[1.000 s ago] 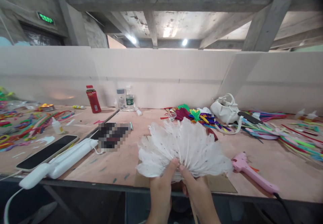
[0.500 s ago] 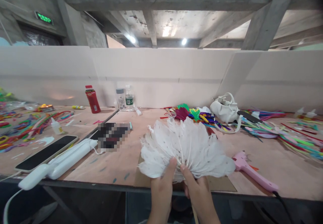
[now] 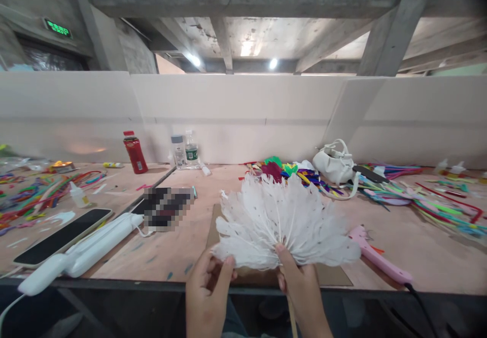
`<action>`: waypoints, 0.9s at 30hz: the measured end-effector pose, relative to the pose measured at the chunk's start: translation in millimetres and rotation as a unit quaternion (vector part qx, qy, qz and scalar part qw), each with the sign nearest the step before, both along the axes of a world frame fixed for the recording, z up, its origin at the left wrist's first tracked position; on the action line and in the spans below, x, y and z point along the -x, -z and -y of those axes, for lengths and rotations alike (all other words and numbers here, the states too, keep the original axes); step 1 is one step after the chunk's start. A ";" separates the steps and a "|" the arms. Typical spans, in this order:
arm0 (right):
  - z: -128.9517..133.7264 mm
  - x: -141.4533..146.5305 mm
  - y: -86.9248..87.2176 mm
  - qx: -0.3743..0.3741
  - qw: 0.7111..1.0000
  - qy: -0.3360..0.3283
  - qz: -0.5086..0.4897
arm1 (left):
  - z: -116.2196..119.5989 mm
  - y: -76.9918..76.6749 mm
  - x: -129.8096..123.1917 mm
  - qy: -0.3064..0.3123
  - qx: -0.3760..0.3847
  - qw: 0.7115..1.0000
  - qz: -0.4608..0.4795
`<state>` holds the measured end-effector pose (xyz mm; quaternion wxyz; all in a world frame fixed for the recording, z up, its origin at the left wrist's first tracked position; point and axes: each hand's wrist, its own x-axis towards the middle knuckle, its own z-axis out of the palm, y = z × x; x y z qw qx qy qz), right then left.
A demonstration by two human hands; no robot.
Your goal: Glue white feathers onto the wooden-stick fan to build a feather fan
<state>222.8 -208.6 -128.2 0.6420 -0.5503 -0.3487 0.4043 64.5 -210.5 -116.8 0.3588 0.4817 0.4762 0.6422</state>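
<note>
A fan of white feathers (image 3: 281, 221) spreads above the table's front edge, with a thin wooden stick (image 3: 291, 312) running down from its base. My right hand (image 3: 299, 282) is closed round the base where the quills meet, its thumb on top. At the fan's lower left edge, my left hand (image 3: 213, 282) has thumb and fingers bent close to the outermost feather; whether they pinch it is hard to make out. Under the fan lies a brown board (image 3: 335, 275), mostly covered by the feathers.
Right of the fan lies a pink glue gun (image 3: 380, 262) with a black cord. A white device (image 3: 102, 241) and a phone (image 3: 64, 236) lie left. Farther back are a red bottle (image 3: 135, 154), colourful feathers (image 3: 272, 170), a white bag (image 3: 334, 163) and coloured stems (image 3: 429, 208).
My left hand has left the fan's base and moved left to its lower left edge. My right hand keeps hold at the base. The view has shifted slightly.
</note>
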 end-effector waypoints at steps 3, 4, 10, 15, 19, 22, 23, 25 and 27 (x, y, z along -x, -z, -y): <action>2.8 1.3 -2.8 0.027 0.999 0.026 0.023 | -1.5 6.6 8.6 -0.012 -0.016 1.000 0.023; 3.6 1.7 -4.2 0.030 0.999 0.034 0.025 | -1.8 8.3 10.9 -0.016 -0.023 0.999 0.027; 2.3 0.3 -7.0 0.032 0.999 0.033 -0.011 | -5.4 6.7 25.5 -0.076 -0.054 0.996 0.004; -0.4 -2.0 2.1 0.037 0.999 0.031 0.005 | -13.1 7.2 36.1 -0.103 -0.028 0.994 0.009; -4.2 -4.7 9.7 0.024 1.000 0.009 0.008 | -15.7 9.6 36.6 -0.086 -0.023 0.995 0.036; -5.9 -6.6 11.3 0.027 0.999 0.001 0.017 | -16.2 8.8 35.8 -0.073 -0.029 0.997 0.016; -6.0 -7.0 11.2 0.030 0.999 -0.002 0.021 | -16.3 8.3 35.6 -0.070 -0.032 0.997 0.004; -5.3 -6.8 10.2 0.035 0.999 -0.006 0.031 | -16.7 8.0 35.7 -0.068 -0.039 0.997 -0.015; -3.9 -5.2 8.1 0.041 0.999 0.006 0.036 | -16.9 8.9 36.0 -0.063 -0.041 0.997 -0.027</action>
